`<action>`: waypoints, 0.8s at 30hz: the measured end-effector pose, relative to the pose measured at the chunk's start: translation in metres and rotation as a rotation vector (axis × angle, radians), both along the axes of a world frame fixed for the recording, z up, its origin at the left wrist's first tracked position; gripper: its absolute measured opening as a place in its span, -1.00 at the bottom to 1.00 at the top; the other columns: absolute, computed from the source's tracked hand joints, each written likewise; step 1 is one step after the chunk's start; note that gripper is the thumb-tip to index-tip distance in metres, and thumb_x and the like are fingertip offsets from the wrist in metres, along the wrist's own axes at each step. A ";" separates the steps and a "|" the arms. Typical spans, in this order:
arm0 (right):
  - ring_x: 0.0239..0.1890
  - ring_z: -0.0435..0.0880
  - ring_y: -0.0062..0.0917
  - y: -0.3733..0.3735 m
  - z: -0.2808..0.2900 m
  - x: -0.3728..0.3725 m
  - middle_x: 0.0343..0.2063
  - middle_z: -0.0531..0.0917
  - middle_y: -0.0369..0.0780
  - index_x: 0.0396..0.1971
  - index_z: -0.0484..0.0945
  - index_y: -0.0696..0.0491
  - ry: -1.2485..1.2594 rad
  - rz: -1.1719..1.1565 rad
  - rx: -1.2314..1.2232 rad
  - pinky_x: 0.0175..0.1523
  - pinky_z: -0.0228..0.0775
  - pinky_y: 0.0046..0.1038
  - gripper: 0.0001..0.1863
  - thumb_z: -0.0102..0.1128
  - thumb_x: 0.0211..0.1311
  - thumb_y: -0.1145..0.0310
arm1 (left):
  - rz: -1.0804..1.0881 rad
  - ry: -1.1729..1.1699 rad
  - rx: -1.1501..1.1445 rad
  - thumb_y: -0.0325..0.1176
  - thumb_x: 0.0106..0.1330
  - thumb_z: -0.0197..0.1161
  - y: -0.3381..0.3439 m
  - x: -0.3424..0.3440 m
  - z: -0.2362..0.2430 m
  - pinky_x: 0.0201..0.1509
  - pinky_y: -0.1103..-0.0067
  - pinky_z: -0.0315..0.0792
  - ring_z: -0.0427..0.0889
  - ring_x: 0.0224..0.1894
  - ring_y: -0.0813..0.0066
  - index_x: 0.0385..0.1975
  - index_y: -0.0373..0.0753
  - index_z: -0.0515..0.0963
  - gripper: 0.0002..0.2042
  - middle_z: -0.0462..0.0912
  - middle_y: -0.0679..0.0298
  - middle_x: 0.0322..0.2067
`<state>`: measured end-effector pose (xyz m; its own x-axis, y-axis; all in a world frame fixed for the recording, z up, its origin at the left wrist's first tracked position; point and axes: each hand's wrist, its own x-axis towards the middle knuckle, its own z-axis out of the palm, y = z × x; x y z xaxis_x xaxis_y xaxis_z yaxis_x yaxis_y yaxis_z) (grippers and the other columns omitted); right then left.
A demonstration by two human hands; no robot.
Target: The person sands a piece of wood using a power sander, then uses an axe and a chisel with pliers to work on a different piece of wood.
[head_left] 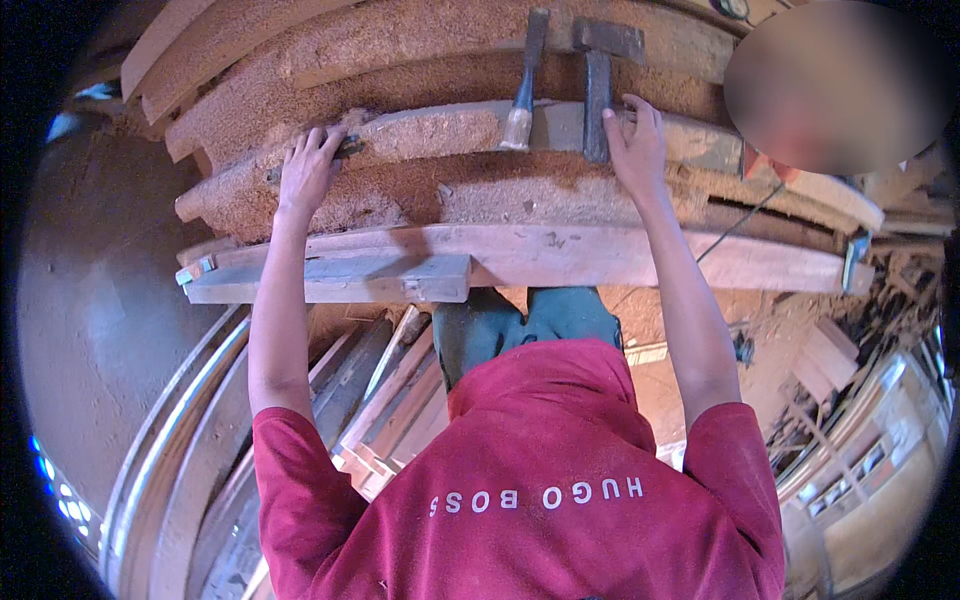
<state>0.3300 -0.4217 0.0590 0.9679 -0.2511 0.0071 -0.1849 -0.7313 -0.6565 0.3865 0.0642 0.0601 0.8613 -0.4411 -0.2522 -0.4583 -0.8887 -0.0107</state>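
Observation:
My left hand [310, 172] lies across a dark, narrow object [348, 146] on a sawdust-covered plank [430, 130]. Its fingers stretch forward, and the palm hides most of that object, so its kind is unclear. My right hand [637, 152] rests on the same plank just right of a hammer [597, 105], thumb close to the handle and fingers apart; whether the thumb touches it I cannot tell. The hammer's head points away from me. Left of the hammer lies a chisel [522, 95], its dark blade pointing away and its pale handle end toward me.
A long board [600, 255] spans the near side, with a shorter board [330, 278] along its left part. More dusty planks [420, 45] lie behind. Lumber [375, 370] leans at lower left. A thin cable [740, 218] runs at right, near scrap wood [825, 360]. The upper right is blurred.

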 end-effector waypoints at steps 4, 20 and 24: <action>0.09 0.56 0.00 0.004 -0.014 0.040 -0.06 0.61 0.10 0.22 0.29 0.20 0.198 0.005 -0.030 0.14 0.42 -0.11 -0.24 0.26 0.24 -0.05 | 0.064 0.050 0.049 -0.36 0.18 0.34 -0.007 -0.011 0.002 0.19 0.23 0.40 0.43 0.18 0.08 0.17 0.00 0.41 -0.49 0.46 0.15 0.03; -0.38 0.58 -0.51 -0.053 0.052 -0.013 -0.36 0.65 -0.24 -0.25 0.57 0.16 0.148 0.053 0.246 -0.18 0.41 -0.44 -0.69 0.31 0.04 0.30 | -0.732 -0.073 -0.030 -0.31 0.25 0.21 -0.264 0.051 -0.021 0.52 0.23 0.04 0.28 0.40 0.29 0.31 0.10 0.32 -0.43 0.40 0.36 0.27; -0.48 0.56 -0.55 -0.064 0.107 -0.102 -0.45 0.56 -0.21 -0.22 0.44 0.13 0.168 -0.103 0.546 -0.35 0.45 -0.49 -0.76 0.22 0.10 0.47 | -0.615 -0.074 -0.453 -0.32 0.28 0.12 -0.279 0.031 0.039 0.49 0.24 0.09 0.51 0.14 0.31 0.03 -0.04 0.46 -0.69 0.55 0.31 -0.11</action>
